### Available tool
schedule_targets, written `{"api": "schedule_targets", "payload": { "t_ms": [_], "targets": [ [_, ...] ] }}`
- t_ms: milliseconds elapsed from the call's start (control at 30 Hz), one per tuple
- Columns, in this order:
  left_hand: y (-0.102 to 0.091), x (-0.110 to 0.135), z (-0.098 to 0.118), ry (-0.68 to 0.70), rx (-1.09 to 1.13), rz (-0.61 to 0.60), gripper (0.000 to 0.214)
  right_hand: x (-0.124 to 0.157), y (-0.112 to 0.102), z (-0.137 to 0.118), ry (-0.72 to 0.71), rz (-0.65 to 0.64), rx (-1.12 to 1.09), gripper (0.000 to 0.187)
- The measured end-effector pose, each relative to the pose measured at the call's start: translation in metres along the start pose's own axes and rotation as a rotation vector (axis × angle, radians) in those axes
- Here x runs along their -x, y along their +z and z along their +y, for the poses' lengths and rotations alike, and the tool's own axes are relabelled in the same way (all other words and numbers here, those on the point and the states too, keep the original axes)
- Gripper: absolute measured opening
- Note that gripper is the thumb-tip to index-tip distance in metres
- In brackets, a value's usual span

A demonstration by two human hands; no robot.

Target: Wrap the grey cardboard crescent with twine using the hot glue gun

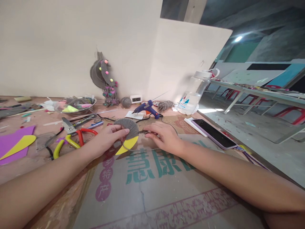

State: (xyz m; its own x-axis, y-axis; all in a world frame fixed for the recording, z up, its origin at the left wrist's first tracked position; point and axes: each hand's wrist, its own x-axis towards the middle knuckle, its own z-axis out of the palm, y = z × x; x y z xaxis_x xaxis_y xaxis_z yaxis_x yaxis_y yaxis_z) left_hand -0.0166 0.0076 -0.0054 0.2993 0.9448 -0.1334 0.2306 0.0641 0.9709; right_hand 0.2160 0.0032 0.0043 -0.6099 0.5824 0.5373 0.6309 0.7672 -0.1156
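Observation:
My left hand (111, 135) is closed on the edge of a flat yellow disc (128, 143), its thumb lying on the front. Grey yarn (130, 125) is wound closely over the disc's upper part, while the lower part shows bare yellow. To the right of the disc, my right hand (162, 133) is pinched around a thin dark thing (143, 131) that points toward the disc; its kind is not clear. A loose strand of grey yarn loops below the right hand from the disc. Both hands are above a printed cardboard sheet (124, 197).
Pliers with red and yellow handles (71, 135) lie left, near purple sheets (17, 143). Behind are a blue glue gun (149, 108), yarn skein (165, 105), bowl of scraps (76, 108) and hanging grey ornament (105, 76). A phone (213, 133) and water bottle (192, 93) stand right.

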Motion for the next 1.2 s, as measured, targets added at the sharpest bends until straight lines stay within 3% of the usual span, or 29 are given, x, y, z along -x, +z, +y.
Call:
{"api": "schedule_targets", "payload": {
  "t_ms": [367,567,767,1200],
  "targets": [
    [0.0008,-0.0014,-0.0032,0.018,0.006,0.01,0.032,-0.0005,-0.0004,-0.0001,-0.002,-0.007,0.008,0.025],
    [-0.0001,-0.0015,-0.0022,0.011,-0.016,-0.001,0.034,0.0,0.0002,0.0006,0.064,0.082,-0.07,0.024],
    [0.001,-0.0017,-0.0022,0.0,-0.015,0.012,0.034,-0.0007,-0.0016,-0.0019,-0.002,0.028,-0.026,0.025],
    [0.0022,0.0027,0.0039,0.024,-0.104,0.029,0.032,-0.0003,-0.0006,-0.0009,0.001,-0.014,0.023,0.028]
  ]
}}
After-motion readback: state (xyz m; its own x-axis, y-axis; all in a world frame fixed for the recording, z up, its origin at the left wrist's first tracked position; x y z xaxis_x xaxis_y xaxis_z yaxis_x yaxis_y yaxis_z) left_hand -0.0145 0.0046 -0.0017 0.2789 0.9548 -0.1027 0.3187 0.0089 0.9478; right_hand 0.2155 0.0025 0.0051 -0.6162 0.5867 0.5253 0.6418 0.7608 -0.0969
